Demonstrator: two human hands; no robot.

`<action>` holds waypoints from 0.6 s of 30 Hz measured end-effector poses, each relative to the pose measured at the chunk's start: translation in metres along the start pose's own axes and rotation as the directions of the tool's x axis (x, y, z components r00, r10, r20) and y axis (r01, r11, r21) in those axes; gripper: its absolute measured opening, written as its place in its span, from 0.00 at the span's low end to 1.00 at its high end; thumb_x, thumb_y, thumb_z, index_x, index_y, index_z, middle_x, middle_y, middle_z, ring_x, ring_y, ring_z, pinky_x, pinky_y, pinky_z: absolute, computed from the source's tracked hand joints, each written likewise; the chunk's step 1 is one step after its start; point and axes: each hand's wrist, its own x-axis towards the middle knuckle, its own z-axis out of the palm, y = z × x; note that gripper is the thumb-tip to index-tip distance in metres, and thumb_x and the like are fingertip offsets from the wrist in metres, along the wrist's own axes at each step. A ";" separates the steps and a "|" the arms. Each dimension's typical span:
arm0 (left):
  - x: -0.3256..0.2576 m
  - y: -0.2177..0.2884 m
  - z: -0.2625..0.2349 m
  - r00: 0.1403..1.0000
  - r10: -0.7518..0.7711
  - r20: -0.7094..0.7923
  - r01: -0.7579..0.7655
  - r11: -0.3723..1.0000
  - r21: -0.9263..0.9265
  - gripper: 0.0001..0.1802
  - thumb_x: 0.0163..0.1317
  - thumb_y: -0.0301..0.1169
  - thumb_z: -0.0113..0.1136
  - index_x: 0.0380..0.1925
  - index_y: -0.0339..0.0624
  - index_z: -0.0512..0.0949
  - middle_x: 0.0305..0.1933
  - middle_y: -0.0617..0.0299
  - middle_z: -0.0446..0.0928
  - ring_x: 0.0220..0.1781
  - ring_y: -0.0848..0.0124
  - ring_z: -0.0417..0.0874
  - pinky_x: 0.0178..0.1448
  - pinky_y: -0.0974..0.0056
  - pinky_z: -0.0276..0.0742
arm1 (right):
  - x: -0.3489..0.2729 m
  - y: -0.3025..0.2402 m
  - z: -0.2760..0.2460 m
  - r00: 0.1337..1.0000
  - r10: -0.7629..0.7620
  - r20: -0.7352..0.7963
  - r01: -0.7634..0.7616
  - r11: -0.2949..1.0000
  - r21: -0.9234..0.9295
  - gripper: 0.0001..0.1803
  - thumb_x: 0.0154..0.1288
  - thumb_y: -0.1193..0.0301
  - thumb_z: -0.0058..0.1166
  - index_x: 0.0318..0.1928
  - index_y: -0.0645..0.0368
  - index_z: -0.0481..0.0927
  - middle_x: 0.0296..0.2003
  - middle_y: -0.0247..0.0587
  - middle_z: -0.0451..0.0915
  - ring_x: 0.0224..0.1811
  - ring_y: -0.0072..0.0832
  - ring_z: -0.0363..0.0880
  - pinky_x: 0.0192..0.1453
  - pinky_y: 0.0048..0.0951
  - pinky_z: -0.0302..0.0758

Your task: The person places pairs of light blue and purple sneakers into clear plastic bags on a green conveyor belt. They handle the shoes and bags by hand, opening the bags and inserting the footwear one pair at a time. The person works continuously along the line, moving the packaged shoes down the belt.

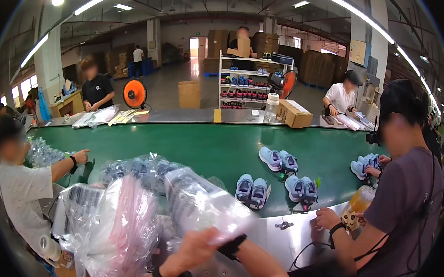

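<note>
A clear plastic bag (203, 201) with grey print is held up in front of me, smeared by motion at its right end. My left hand (195, 251) is closed on the bag's lower edge, thumb on top. My right forearm (258, 260), with a black band at the wrist, reaches up to the same bag; the bag hides that hand's fingers. A heap of clear and pinkish plastic bags (125, 224) lies just left of my hands. Behind the held bag, several light-blue shoes in clear bags (149, 168) rest on the green belt (196, 137).
Pairs of light-blue sneakers (252, 190) stand on the belt to the right. Beyond a metal ledge are a cardboard box (294, 114), an orange fan (134, 94) and a shoe rack (245, 84). Co-workers stand close on my left (23, 187) and right (406, 200).
</note>
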 end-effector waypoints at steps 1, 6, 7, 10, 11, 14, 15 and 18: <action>0.006 -0.003 -0.011 0.995 -0.091 -0.035 0.091 0.996 0.004 0.06 0.53 0.27 0.63 0.31 0.42 0.77 0.19 0.55 0.74 0.20 0.65 0.77 0.26 0.61 0.71 | 0.013 0.001 0.012 0.998 -0.043 -0.039 0.042 0.999 -0.023 0.19 0.55 0.59 0.55 0.43 0.58 0.74 0.32 0.43 0.77 0.35 0.38 0.75 0.42 0.38 0.73; 0.030 0.001 -0.038 0.895 -0.426 -0.132 0.391 0.892 -0.227 0.07 0.55 0.29 0.66 0.30 0.39 0.78 0.23 0.69 0.74 0.26 0.82 0.69 0.29 0.72 0.66 | 0.070 0.033 0.087 0.958 -0.230 -0.171 0.202 0.965 -0.170 0.19 0.56 0.60 0.54 0.43 0.59 0.73 0.32 0.43 0.77 0.34 0.39 0.76 0.41 0.38 0.73; 0.028 -0.012 -0.036 0.896 -0.389 -0.214 0.325 0.903 -0.282 0.06 0.58 0.29 0.63 0.32 0.38 0.78 0.28 0.72 0.73 0.28 0.83 0.68 0.31 0.75 0.65 | 0.072 0.046 0.112 0.950 -0.275 -0.150 0.250 0.954 -0.167 0.19 0.56 0.60 0.54 0.43 0.60 0.73 0.31 0.43 0.77 0.34 0.39 0.76 0.41 0.38 0.73; 0.019 -0.049 -0.031 0.738 -0.575 -0.354 0.251 0.721 -0.646 0.07 0.63 0.28 0.57 0.40 0.38 0.77 0.35 0.65 0.77 0.33 0.81 0.74 0.35 0.73 0.71 | 0.050 0.033 0.110 0.940 0.018 0.342 -0.016 1.000 -0.010 0.19 0.59 0.58 0.51 0.41 0.59 0.81 0.39 0.48 0.82 0.42 0.39 0.81 0.46 0.37 0.75; 0.013 -0.052 -0.041 0.680 -0.639 -0.359 0.235 0.654 -0.719 0.08 0.65 0.28 0.54 0.41 0.37 0.77 0.37 0.67 0.76 0.35 0.81 0.74 0.37 0.74 0.71 | 0.035 0.010 0.068 0.895 0.057 0.443 -0.104 0.991 0.081 0.19 0.60 0.57 0.51 0.41 0.60 0.81 0.38 0.47 0.82 0.42 0.37 0.81 0.46 0.35 0.75; 0.018 -0.045 -0.046 0.650 -0.691 -0.316 0.096 0.487 -0.868 0.08 0.64 0.28 0.55 0.42 0.37 0.77 0.38 0.66 0.76 0.36 0.81 0.74 0.40 0.74 0.71 | 0.004 0.014 -0.005 0.769 0.219 0.600 -0.609 0.537 0.583 0.18 0.66 0.62 0.49 0.44 0.65 0.79 0.38 0.38 0.81 0.42 0.25 0.78 0.48 0.28 0.74; 0.022 -0.037 -0.042 0.655 -0.709 -0.262 0.102 0.427 -0.899 0.08 0.65 0.29 0.55 0.41 0.38 0.77 0.37 0.67 0.76 0.37 0.82 0.74 0.40 0.75 0.70 | -0.006 0.010 -0.020 0.787 0.224 0.576 -0.615 0.374 0.694 0.18 0.65 0.62 0.51 0.43 0.65 0.79 0.35 0.38 0.79 0.41 0.23 0.77 0.46 0.26 0.73; 0.015 -0.042 -0.010 0.771 -0.612 -0.176 0.345 0.633 -0.693 0.08 0.64 0.30 0.56 0.39 0.39 0.78 0.33 0.69 0.75 0.35 0.82 0.72 0.37 0.75 0.68 | -0.025 -0.015 -0.054 0.786 -0.136 0.603 -0.379 0.664 0.644 0.15 0.64 0.64 0.52 0.40 0.64 0.79 0.33 0.34 0.78 0.39 0.18 0.74 0.44 0.22 0.71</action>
